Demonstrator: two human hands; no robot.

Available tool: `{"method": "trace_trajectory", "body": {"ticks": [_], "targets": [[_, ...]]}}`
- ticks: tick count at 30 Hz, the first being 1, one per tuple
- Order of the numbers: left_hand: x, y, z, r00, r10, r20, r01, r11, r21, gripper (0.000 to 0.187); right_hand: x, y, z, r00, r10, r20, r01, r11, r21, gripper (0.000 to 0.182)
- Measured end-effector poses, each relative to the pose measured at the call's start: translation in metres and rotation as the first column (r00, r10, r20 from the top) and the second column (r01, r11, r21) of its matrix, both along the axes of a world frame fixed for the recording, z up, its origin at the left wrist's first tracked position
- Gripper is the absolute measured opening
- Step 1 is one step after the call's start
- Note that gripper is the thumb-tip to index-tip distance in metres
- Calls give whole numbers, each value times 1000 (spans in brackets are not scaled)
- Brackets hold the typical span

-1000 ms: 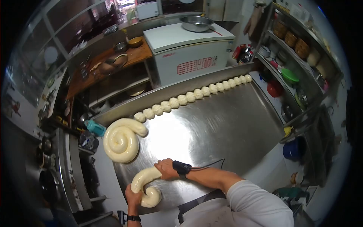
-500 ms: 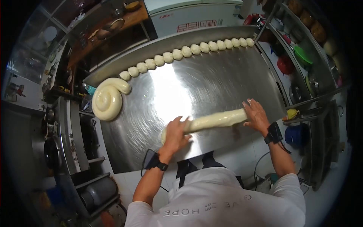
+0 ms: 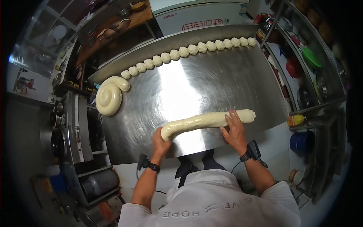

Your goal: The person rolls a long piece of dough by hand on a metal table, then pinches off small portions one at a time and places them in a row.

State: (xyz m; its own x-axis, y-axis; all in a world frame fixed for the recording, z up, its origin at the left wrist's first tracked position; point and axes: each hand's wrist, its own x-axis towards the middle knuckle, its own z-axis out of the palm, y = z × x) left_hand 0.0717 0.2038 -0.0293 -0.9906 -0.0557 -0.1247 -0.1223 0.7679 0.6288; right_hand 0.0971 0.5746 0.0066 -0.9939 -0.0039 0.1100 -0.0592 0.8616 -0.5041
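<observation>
A long, pale dough roll (image 3: 200, 120) lies across the near part of the steel table, its left end bent toward me. My left hand (image 3: 160, 143) is cupped round that bent end, with some fingers hidden by the dough. Close to the other end, my right hand (image 3: 235, 133) has its fingers over the top of the roll and its thumb on the near side. A thick coil of dough (image 3: 109, 99) rests at the table's left edge. Along the back wall of the table runs a row of several round dough pieces (image 3: 183, 52).
The shiny steel table (image 3: 242, 83) has a raised back edge. Shelves (image 3: 302, 75) with bowls stand at the right, above a blue bucket (image 3: 301, 142). A stove-like unit (image 3: 77, 128) is at the left, and a white freezer (image 3: 200, 19) is behind.
My right hand has moved left from the roll's right end, which now shows. My left hand has shifted left and down from on top of the dough to its left end.
</observation>
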Motion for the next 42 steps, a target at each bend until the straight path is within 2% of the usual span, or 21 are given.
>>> {"method": "trace_trajectory", "body": {"ticks": [2, 4, 7, 11, 13, 17, 19, 20, 21, 22, 26, 30, 32, 33, 34, 36, 37, 38, 39, 40, 42], "targets": [[-13, -33, 20, 991, -122, -50, 113, 982, -155, 51, 3, -6, 4, 1000, -6, -20, 5, 999, -49, 56], [-36, -64, 83, 796, -577, 183, 597, 699, -392, 57, 9, -9, 1, 1000, -2, -29, 0, 998, -56, 56], [-40, -106, 46, 743, -656, 135, 593, 552, -586, 65, 6, -22, 1, 999, 31, -40, -35, 996, -80, 55], [-35, -78, 49, 824, -530, 200, 563, 731, -385, 66, -30, -56, 6, 992, 111, -57, -114, 992, -58, 55], [-47, -41, 42, 901, -423, -90, 371, 862, -345, 66, -61, -79, -4, 985, 153, -80, -152, 988, 27, 56], [-77, 59, 13, 893, -434, -122, 332, 817, -472, 62, -118, -125, -17, 962, 269, -53, -258, 953, 160, 51], [-64, 71, 15, 865, -466, 187, 497, 742, -451, 63, -107, -130, -48, 905, 425, 35, -405, 832, 378, 51], [-46, 65, 33, 839, -500, 217, 545, 771, -330, 63, -84, -132, -40, 889, 433, 148, -458, 828, 324, 54], [-7, 55, 12, 841, -541, 14, 502, 770, -394, 66, -54, -129, -25, 863, 485, 144, -505, 819, 272, 58], [24, 45, 12, 809, -588, 13, 537, 729, -425, 68, -17, -126, -33, 875, 481, 48, -481, 858, 178, 63], [96, 27, 7, 766, -642, 31, 597, 693, -404, 73, 46, -116, -21, 832, 519, 195, -553, 798, 239, 67], [-34, 38, 25, 855, -514, 61, 474, 729, -494, 70, -59, -128, -27, 898, 400, 182, -439, 809, 391, 67], [-96, 37, 31, 891, -451, -45, 350, 747, -565, 70, -114, -130, -26, 971, 236, -33, -212, 920, 331, 61], [-112, 31, 30, 888, -443, -125, 293, 753, -589, 70, -117, -132, -24, 970, 242, -32, -218, 917, 334, 61], [-110, 28, 36, 896, -444, -34, 352, 752, -558, 70, -117, -132, -20, 950, 306, 58, -307, 884, 352, 60], [-67, 17, 19, 842, -500, 200, 537, 754, -378, 71, -86, -125, -29, 877, 473, 89, -467, 794, 389, 60], [-30, 8, 27, 815, -553, 172, 568, 707, -420, 73, -58, -128, -12, 834, 482, 268, -549, 771, 322, 61], [14, -7, 9, 817, -577, -1, 527, 748, -404, 76, -16, -117, -35, 835, 544, 87, -541, 779, 316, 64], [49, -15, 4, 819, -569, -70, 510, 779, -365, 78, 14, -114, -33, 831, 548, 93, -550, 787, 278, 67], [86, -10, 31, 855, -518, -6, 497, 823, -276, 78, 32, -115, -23, 836, 538, 113, -547, 793, 270, 66], [69, -16, 14, 845, -534, -32, 495, 803, -333, 79, 15, -116, -35, 832, 536, 141, -554, 801, 227, 67]]}}
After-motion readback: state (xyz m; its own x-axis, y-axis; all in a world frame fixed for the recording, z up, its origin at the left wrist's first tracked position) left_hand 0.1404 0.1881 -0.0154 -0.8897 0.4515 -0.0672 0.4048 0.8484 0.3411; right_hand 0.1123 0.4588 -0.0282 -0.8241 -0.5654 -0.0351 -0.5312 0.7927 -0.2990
